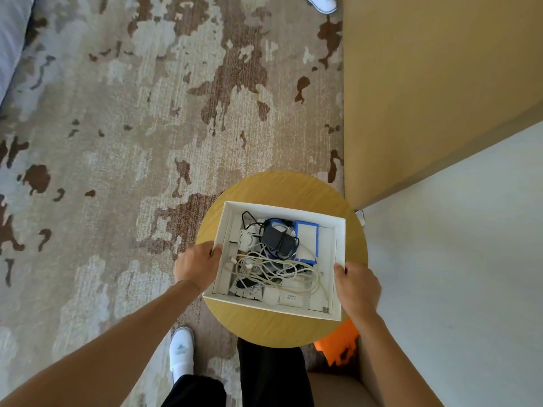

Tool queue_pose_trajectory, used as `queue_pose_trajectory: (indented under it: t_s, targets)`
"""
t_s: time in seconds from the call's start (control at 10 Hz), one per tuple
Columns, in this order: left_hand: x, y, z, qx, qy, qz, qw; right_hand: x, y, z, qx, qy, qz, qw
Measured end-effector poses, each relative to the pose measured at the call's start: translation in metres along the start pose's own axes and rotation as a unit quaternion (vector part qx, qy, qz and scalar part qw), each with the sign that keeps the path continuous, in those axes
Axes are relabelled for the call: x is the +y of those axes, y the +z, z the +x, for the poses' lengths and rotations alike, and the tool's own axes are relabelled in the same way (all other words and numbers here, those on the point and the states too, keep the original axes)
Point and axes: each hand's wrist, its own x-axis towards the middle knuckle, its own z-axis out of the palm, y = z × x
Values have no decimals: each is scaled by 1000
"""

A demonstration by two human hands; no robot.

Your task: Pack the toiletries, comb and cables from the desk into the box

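The left hand (197, 267) and right hand (357, 286) each grip a side of the white box (339, 245). It sits on the round tabletop (279, 327), full of cables (279, 268).

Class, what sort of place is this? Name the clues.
Probably a hotel room or bedroom: patterned beige-and-brown carpet, small round wooden side table, and white bedding beside a tall wooden panel.

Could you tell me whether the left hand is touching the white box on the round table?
Touching. The head view shows the left hand gripping the left wall of the white box, thumb hooked over its rim.
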Motion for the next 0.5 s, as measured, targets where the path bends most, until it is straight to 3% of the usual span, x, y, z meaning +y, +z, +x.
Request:
queue_pose_trajectory:
  t_s: [0.3,0.5]
  targets:
    - [-15,7,-8,-21,28,27,999,5,9,-15,-6,-8,-24,1000]
    - [-7,-54,-22,2,65,12,998,-15,-30,-31,2,3,-34,999]
